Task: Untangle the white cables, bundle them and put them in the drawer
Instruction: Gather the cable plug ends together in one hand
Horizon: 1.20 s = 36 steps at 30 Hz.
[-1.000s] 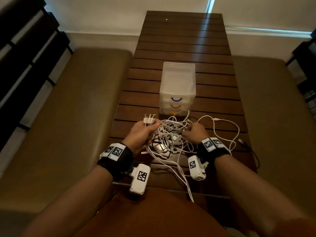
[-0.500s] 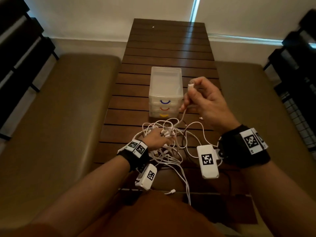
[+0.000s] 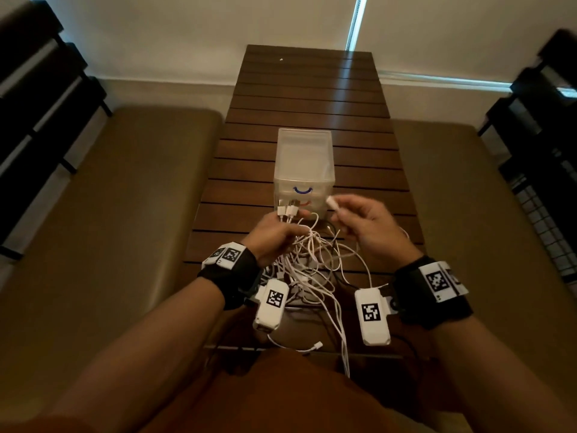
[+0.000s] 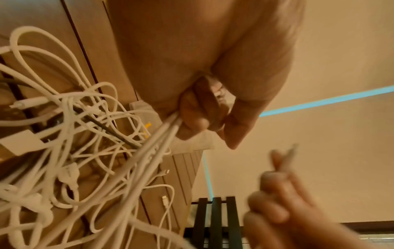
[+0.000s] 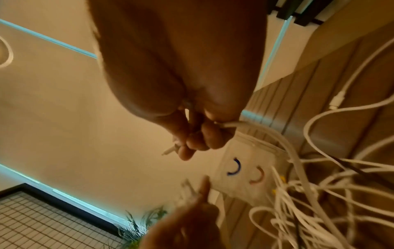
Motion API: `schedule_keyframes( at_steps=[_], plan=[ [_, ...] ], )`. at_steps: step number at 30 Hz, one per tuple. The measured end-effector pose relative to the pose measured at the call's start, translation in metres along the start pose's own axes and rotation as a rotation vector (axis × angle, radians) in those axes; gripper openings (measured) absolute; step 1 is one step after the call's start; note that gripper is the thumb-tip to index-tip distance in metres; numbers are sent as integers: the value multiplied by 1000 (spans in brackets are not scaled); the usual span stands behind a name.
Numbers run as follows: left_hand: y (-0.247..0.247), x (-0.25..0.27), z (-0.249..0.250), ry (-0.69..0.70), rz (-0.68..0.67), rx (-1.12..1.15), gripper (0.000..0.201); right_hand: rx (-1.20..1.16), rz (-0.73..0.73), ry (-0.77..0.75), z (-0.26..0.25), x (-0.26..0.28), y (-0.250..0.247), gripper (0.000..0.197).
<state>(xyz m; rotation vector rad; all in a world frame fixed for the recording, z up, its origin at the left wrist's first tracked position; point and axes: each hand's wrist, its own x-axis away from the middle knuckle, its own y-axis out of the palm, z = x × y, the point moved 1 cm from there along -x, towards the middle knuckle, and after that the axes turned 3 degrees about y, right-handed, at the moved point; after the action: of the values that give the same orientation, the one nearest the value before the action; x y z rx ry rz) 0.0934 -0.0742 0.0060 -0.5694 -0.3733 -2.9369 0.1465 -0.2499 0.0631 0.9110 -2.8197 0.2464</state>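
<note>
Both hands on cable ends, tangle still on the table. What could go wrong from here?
1. The right hand pinches one connector end whose cable still runs into the white cable tangle; pulling could tighten knots rather than free it.
2. The left hand grips several plugs right beside the drawer unit; a tug might knock it.
3. Loose ends hang off the table edge and could snag.
</note>
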Motion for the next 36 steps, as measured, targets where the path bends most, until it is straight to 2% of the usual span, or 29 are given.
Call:
schedule_keyframes(
  at_steps=[2, 8, 9, 12, 15, 18, 22, 25, 30, 33, 36],
  plan=[
    [1, 5, 8, 36, -37, 82, 34, -12, -31, 59, 16, 1, 7, 32],
    [11, 18, 10, 60, -147, 244, 61, -88, 11, 108, 30, -9, 30, 13],
    [12, 19, 11, 62, -162, 279, 58, -100, 26, 111, 32, -11, 32, 11],
    [13, 22, 12, 59, -135, 315, 29, -156, 67, 99, 36, -15, 36, 8],
    [12, 20, 6, 41, -87, 228, 18, -204, 79, 100, 38, -18, 40, 10],
    [15, 18, 4, 46, -50, 143, 20, -207, 48, 125, 36, -19, 44, 10],
    [16, 19, 7, 42, -5, 137, 20, -165, 24, 170, 39, -17, 45, 16],
    [14, 19, 10, 56, -10, 46, 18, -119, 14, 183, 42, -16, 44, 18],
    [8, 15, 19, 115, 73, 181, 28, -65, -16, 138, 51, -16, 40, 15],
    [5, 23, 37, 178, 153, 291, 31, 44, 52, 130, 68, -18, 31, 14],
    [9, 35, 48, 262, 132, 209, 30, 171, 146, 108, 78, -21, 24, 24]
  ],
)
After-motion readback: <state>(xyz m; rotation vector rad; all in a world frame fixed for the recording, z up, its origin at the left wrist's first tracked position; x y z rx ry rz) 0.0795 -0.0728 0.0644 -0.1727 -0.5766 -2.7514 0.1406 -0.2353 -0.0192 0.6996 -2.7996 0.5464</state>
